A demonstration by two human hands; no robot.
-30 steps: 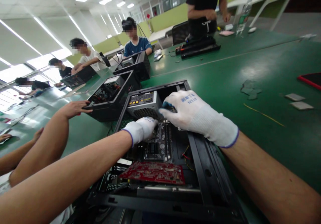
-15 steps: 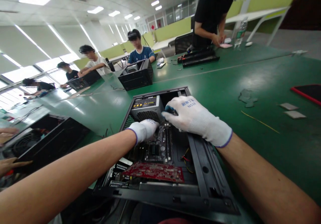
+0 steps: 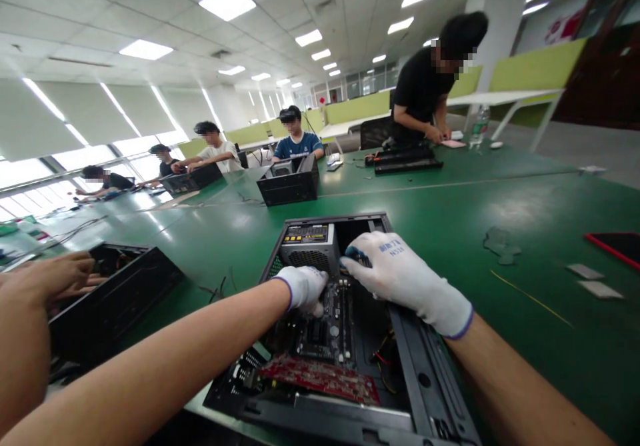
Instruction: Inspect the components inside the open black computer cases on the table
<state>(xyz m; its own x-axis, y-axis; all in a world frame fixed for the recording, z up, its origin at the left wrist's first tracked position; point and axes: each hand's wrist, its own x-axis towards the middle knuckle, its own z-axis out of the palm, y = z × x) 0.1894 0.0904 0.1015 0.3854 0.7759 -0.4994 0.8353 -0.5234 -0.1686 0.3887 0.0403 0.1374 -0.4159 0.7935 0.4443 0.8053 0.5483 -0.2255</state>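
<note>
An open black computer case [image 3: 420,379] lies on its side in front of me. Its silver power supply [image 3: 310,253] sits at the far end, with the motherboard [image 3: 320,329] below it and a red circuit board [image 3: 320,379] across the near part. My left hand [image 3: 306,287], in a white glove, reaches in over the motherboard just below the power supply; its fingertips are hidden. My right hand [image 3: 383,266], gloved too, is curled beside the power supply, thumb toward the fingers. Whatever it may hold there cannot be made out. Thin coloured wires [image 3: 385,359] hang inside the case.
At left, a co-worker's hands [image 3: 55,279] reach into another black case [image 3: 115,299]. Across the green table [image 3: 525,199] stand another case [image 3: 287,186] and several people. A yellow cable tie [image 3: 530,298], flat grey pieces [image 3: 600,289] and a red-edged black mat [image 3: 615,249] lie at right.
The view has tilted up, so the scene sits lower in the picture. Both my hands stay at nearly the same place in the case. The co-worker's hands at left have moved over their case.
</note>
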